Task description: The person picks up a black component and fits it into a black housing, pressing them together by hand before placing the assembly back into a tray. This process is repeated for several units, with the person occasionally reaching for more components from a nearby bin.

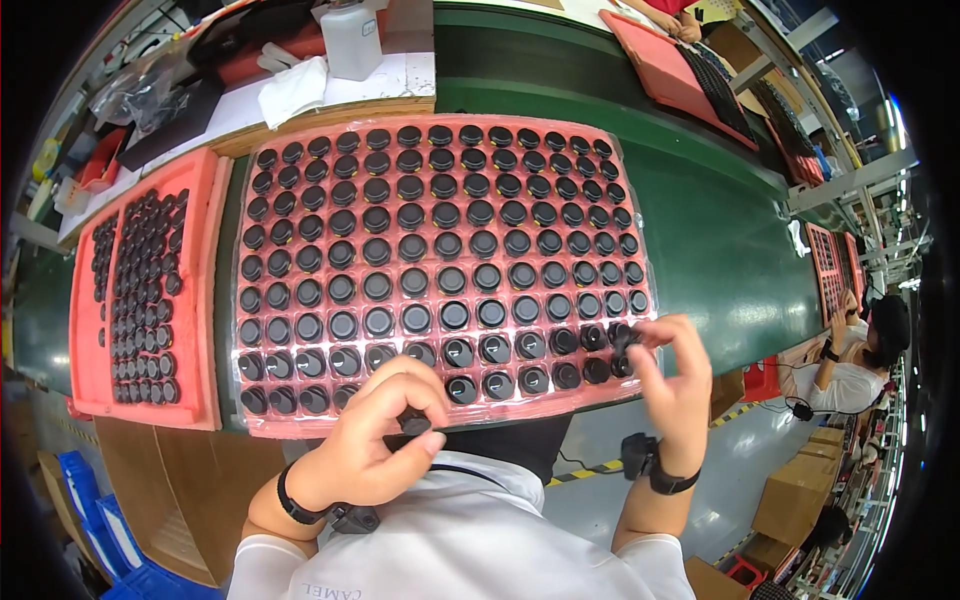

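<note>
A clear plastic tray on pink foam (290, 429) lies before me, filled with rows of black round cap-like parts (448, 245). At its near edge, my left hand (375, 445) is closed, with a small black round part (413, 423) between thumb and fingers. My right hand (683, 385) reaches the tray's near right corner. Its thumb and index finger close around a black part (624, 336) there; whether that part is lifted or still seated is hard to see. Parts in the two nearest rows look shinier on top than those farther back.
Left of the tray stands a pink foam board (205, 300) with many smaller black caps (150, 300). Both lie on a green conveyor belt (710, 240). A white bottle (350, 42) and a white cloth (292, 92) sit on the far shelf. Other people work at far right and top right.
</note>
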Tool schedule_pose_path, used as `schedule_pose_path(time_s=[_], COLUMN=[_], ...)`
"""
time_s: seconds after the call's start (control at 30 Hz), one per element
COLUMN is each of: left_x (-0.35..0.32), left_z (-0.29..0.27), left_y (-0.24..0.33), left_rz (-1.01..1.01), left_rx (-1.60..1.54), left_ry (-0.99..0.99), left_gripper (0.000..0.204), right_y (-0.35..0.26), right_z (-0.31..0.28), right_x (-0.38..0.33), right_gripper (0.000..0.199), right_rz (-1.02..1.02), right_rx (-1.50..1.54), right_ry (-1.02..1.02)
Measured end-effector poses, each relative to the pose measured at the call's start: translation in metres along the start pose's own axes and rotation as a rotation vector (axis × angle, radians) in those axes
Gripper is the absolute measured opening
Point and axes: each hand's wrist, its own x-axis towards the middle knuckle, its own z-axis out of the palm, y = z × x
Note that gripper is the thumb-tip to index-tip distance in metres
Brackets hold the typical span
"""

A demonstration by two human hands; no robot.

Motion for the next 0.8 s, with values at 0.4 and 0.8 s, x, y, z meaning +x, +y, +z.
schedule_pose_path(time_s=[0.4,0.8], left_x=[-0.001,-0.006], left_z=[0.007,0.008], left_y=[0.004,-0.002], left_rz=[-0.061,-0.075], left_rx=[0.028,-0.022], left_ry=[0.044,0.101], left_gripper=[0.052,0.047], right_y=[-0.074,-0.08], right_z=[0.07,0.074], right_x=[-0.009,-0.003], right_gripper=[0.029,0.027], right_rz=[-0.169,-0.36], right_rx=[0.799,0.59], right_ry=[-0.368,-0.315])
